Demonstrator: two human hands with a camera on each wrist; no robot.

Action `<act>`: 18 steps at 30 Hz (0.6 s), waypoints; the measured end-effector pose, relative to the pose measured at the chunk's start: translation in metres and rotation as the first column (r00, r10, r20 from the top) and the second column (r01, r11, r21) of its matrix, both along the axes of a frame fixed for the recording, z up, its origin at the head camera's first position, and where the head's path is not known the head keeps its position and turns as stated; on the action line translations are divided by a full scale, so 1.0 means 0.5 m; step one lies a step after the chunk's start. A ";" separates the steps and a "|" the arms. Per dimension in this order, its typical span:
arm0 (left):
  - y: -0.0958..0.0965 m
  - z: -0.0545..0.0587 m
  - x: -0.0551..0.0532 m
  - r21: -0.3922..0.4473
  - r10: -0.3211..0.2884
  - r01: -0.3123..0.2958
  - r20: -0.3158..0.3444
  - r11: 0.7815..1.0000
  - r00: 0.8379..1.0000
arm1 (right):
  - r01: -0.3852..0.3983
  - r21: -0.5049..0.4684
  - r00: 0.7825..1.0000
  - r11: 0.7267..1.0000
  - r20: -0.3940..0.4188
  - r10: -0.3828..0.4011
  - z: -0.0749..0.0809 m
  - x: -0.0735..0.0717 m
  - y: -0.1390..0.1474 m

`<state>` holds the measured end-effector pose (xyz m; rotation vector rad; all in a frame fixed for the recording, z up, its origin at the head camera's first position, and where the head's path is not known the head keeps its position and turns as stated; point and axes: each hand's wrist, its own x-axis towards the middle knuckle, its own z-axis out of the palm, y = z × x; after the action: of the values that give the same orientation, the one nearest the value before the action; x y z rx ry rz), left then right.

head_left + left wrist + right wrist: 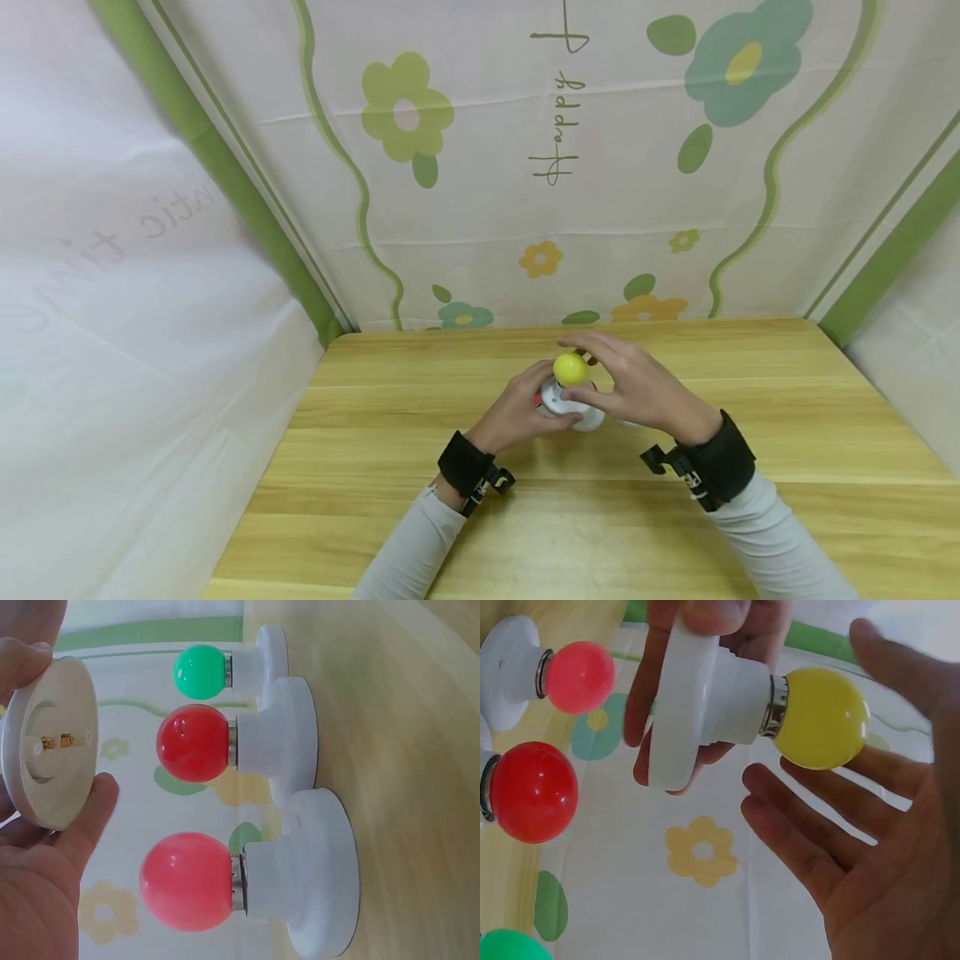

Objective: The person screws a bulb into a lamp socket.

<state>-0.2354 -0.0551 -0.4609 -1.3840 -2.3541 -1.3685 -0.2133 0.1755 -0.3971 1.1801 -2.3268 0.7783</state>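
My left hand point(517, 410) grips a white round lamp holder point(682, 705) by the rim of its base, up off the table. A yellow bulb point(823, 718) sits in its socket, the metal collar point(777, 705) showing between them. In the left wrist view the underside of the base point(64, 761) faces the camera, with two brass terminals. Around the yellow bulb my right hand point(637, 385) spreads its fingers; thumb and fingers stand wide apart, and a fingertip overlaps the bulb's edge in the right wrist view.
On the wooden table point(360, 500) stand three more white lamp holders in a row, bearing a green bulb point(201, 672), a red bulb point(193, 742) and a pinkish-red bulb point(187, 881). Behind the table hangs a flower-printed cloth point(480, 208).
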 end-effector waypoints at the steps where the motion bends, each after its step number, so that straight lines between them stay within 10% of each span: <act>1: 0.000 0.000 0.000 0.001 0.000 0.000 -0.006 1.000 1.000 | -0.011 0.005 1.000 1.000 0.012 0.011 0.000 0.001 0.001; 18: 0.003 0.003 0.004 -0.012 -0.015 0.014 -0.035 1.000 0.999 | -0.070 0.008 0.998 0.998 0.007 0.070 0.008 0.009 0.008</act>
<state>-0.2336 -0.0536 -0.4594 -1.4188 -2.3380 -1.3247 -0.2086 0.1793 -0.3930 1.2705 -2.3074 0.7984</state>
